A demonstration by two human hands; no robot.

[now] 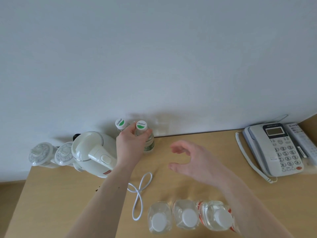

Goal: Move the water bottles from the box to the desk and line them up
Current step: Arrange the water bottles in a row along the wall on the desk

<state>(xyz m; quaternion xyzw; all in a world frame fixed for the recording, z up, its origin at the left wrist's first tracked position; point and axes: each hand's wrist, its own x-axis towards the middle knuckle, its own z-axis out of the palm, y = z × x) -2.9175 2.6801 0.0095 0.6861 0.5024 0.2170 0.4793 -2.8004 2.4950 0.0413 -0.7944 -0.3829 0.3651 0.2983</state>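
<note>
Two clear water bottles with white-and-green caps stand at the back of the wooden desk (pixel 205 152) by the wall. My left hand (pixel 132 143) grips the neck of the right one (pixel 149 143); the other bottle (pixel 121 124) stands just left of it, partly hidden by my hand. My right hand (pixel 187 157) hovers above the desk to the right, fingers curved in a loose C and holding nothing. Near the front edge stand three bottles with plain white caps in a row: left (pixel 159 219), middle (pixel 186 215), right (pixel 217 215), the last under my right forearm. No box is in view.
A white electric kettle (pixel 92 152) sits left of the held bottle, with two lidded cups (pixel 41 154) (pixel 64 154) further left. A looped white cable (pixel 139 191) lies mid-desk. A grey desk phone (pixel 277 148) occupies the right side.
</note>
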